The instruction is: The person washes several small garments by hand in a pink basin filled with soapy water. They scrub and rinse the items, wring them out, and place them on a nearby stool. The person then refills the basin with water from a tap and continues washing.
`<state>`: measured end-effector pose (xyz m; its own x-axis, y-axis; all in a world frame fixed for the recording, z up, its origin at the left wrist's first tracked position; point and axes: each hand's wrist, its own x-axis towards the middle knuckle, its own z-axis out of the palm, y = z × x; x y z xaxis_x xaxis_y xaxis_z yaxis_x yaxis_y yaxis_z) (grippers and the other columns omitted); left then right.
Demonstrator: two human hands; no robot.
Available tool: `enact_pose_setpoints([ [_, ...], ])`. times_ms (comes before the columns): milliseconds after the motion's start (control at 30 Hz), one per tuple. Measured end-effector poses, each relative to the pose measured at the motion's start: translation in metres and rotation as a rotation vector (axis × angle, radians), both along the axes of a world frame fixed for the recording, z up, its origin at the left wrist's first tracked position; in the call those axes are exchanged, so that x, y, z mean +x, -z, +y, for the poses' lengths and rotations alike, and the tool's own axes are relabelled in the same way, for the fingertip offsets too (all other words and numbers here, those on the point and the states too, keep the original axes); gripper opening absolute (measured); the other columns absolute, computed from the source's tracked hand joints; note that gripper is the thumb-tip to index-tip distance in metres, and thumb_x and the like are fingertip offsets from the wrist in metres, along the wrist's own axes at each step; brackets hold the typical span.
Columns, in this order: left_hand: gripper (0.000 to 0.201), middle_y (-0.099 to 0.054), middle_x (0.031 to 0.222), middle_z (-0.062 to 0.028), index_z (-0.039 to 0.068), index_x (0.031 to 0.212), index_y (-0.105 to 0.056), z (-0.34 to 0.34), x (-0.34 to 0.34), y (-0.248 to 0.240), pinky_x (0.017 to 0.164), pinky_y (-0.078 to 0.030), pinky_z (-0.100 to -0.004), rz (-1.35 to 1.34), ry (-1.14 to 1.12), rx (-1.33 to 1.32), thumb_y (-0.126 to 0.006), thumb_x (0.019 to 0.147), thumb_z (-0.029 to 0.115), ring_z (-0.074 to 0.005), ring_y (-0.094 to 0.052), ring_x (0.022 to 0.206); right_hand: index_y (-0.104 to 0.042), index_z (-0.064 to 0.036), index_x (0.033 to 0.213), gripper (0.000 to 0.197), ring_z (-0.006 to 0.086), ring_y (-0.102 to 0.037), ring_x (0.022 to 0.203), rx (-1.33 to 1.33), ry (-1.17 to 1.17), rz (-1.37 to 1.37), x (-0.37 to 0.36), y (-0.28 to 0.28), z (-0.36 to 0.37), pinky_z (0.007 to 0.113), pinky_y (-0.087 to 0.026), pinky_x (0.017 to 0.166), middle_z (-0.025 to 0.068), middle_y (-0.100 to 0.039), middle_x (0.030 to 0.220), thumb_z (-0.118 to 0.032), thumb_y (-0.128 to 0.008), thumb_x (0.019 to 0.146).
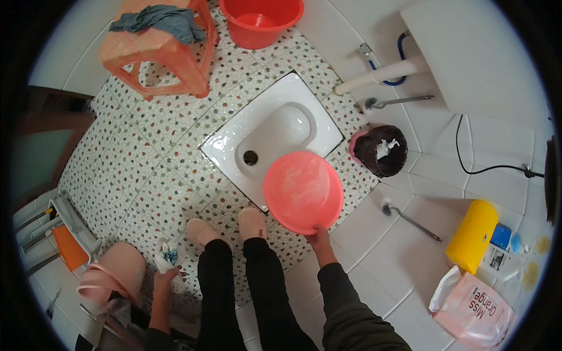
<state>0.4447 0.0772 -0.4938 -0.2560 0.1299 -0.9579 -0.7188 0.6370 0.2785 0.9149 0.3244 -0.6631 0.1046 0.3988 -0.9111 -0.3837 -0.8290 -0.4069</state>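
A round pink basin [300,190], with whitish foamy streaks inside it, hangs over the near corner of the white squat toilet [272,114]. My right hand [319,238] is closed on the basin's near rim. Low on the left, beside my leg, my left hand [166,282] grips a bunched white cloth [166,257] with a blue-green pattern. Both of my feet, in pale shoes [253,223], stand just in front of the toilet. The toilet's dark drain hole [250,158] shows to the left of the basin.
An orange stool [158,55] bearing a grey cloth [164,22] and a red tub [257,29] stand at the back. A lined waste bin [383,153] and toilet brushes [410,221] are on the right. Pale pink buckets [120,269] sit at lower left. The speckled floor looks wet.
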Motion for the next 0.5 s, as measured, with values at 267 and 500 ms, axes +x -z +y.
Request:
enact_pose_setpoints([
  [267,0.032,-0.067,0.09,-0.0093,-0.001,0.108,-0.062,0.017,0.014,-0.013,0.067,-0.051,-0.0325,0.044,-0.066,0.047,-0.069,0.08,0.012,-0.0197,-0.066,0.077,-0.052,-0.003,0.115,0.033,0.0288,-0.065,0.092,-0.107,0.012,0.019,-0.015,-0.005,0.011,0.043,-0.059,0.071,0.0123,-0.061,0.111,-0.009,-0.053,0.083],
  [500,0.044,-0.066,0.107,-0.0138,0.0,0.123,-0.051,-0.01,0.008,-0.002,0.071,-0.055,-0.0384,-0.043,-0.035,0.094,-0.067,0.084,0.013,-0.024,-0.065,0.083,-0.054,-0.0052,0.112,0.028,0.0256,-0.065,0.092,-0.096,0.1,0.155,-0.066,0.001,-0.008,0.039,-0.058,0.07,0.0086,-0.064,0.104,-0.008,-0.054,0.085],
])
